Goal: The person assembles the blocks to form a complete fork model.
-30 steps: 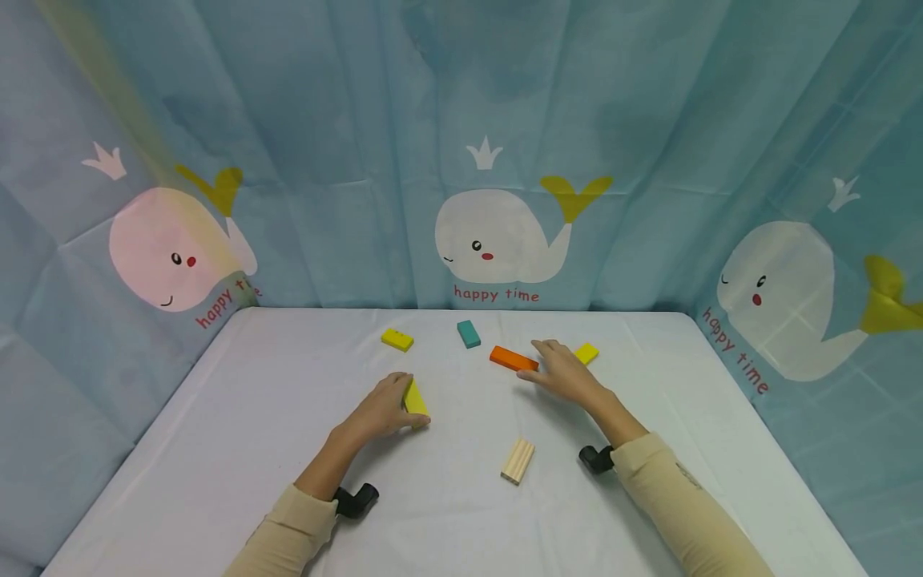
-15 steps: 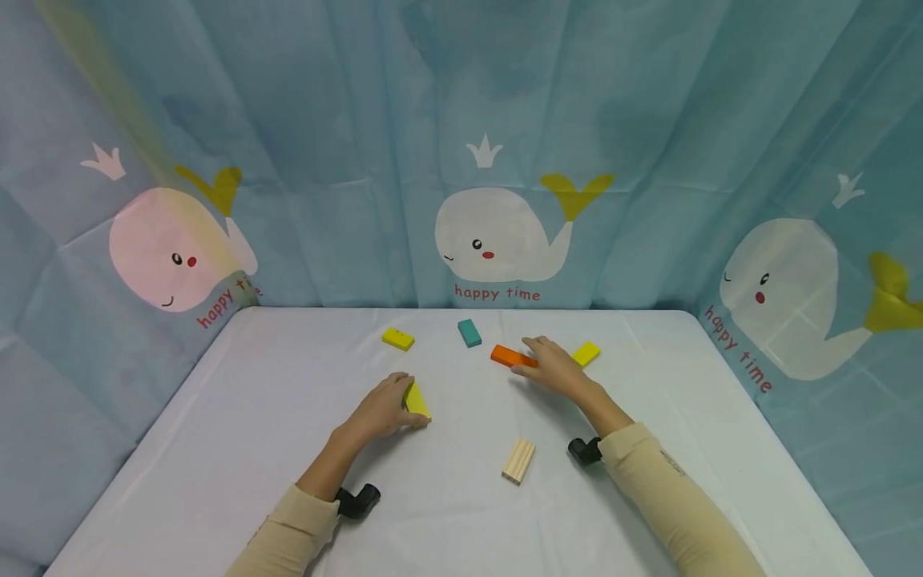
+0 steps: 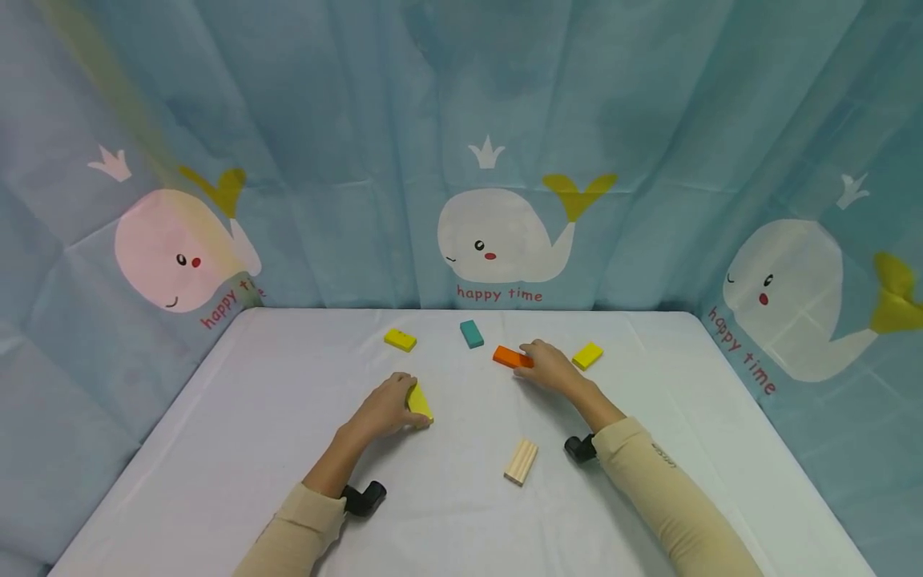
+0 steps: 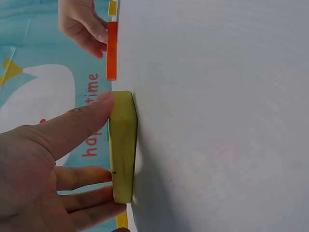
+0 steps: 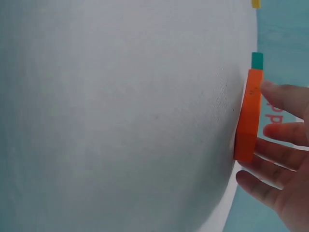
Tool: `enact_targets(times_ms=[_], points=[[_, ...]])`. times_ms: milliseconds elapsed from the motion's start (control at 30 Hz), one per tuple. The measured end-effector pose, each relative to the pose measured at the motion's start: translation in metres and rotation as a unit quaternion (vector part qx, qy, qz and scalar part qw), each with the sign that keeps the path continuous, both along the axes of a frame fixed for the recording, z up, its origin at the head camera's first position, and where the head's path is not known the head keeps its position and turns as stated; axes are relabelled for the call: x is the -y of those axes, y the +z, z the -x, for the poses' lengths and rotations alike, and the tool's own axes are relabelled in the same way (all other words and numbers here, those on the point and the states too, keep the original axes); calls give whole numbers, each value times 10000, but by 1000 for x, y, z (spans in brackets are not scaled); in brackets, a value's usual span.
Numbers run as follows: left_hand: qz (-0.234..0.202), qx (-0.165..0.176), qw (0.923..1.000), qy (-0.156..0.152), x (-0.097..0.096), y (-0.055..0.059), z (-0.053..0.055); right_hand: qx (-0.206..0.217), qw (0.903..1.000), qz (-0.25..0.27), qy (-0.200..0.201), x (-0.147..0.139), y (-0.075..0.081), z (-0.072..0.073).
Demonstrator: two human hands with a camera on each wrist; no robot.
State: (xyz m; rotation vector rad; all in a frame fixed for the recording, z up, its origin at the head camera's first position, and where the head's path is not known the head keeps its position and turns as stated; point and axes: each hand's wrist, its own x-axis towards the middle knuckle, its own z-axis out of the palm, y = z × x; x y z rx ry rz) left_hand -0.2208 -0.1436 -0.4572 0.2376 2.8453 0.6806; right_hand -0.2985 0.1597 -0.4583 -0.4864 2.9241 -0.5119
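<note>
My left hand [image 3: 385, 407] holds a yellow block [image 3: 419, 403] on the white table. In the left wrist view the thumb presses one end of this yellow block [image 4: 123, 150] and fingers touch the other end. Farther back, my right hand [image 3: 551, 367] is around the right end of an orange block [image 3: 510, 357], thumb in front and fingers behind. The right wrist view has the thumb tip at the orange block's [image 5: 249, 113] upper part. The other fingers are loosely spread beside it; whether they grip it is unclear.
A teal block [image 3: 472, 334] and a yellow block [image 3: 400, 340] lie toward the back edge. Another yellow block [image 3: 587, 356] is right of my right hand. A pale wooden ridged piece [image 3: 521, 462] lies nearer the front. A whale-print curtain [image 3: 346, 160] surrounds the table [image 3: 238, 449].
My right hand has moved left along the orange block, uncovering more of the yellow block to its right. My left hand has stayed at its yellow block.
</note>
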Motion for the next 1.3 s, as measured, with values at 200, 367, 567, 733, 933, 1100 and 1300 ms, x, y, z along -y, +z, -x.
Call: enact_targets(times_ms=[200, 367, 567, 733, 933, 1100, 1300], points=[[80, 26, 10000, 38, -2, 2, 2, 33, 9999, -23, -145, 3, 0, 3], [163, 71, 9998, 54, -3, -1, 2, 158, 9997, -65, -165, 4, 1, 7], [202, 117, 9997, 61, -4, -1, 4, 154, 9998, -147, -59, 3, -1, 11], [251, 146, 9995, 90, -3, -1, 4, 208, 9996, -119, -121, 6, 0, 13], [288, 102, 9995, 42, -2, 0, 5, 158, 9998, -29, -124, 8, 2, 13], [287, 70, 9996, 7, -1, -2, 5, 163, 9996, 39, -248, 10, 1, 12], [271, 101, 9996, 22, -1, -3, 6, 192, 9992, 2, -340, 10, -1, 14]])
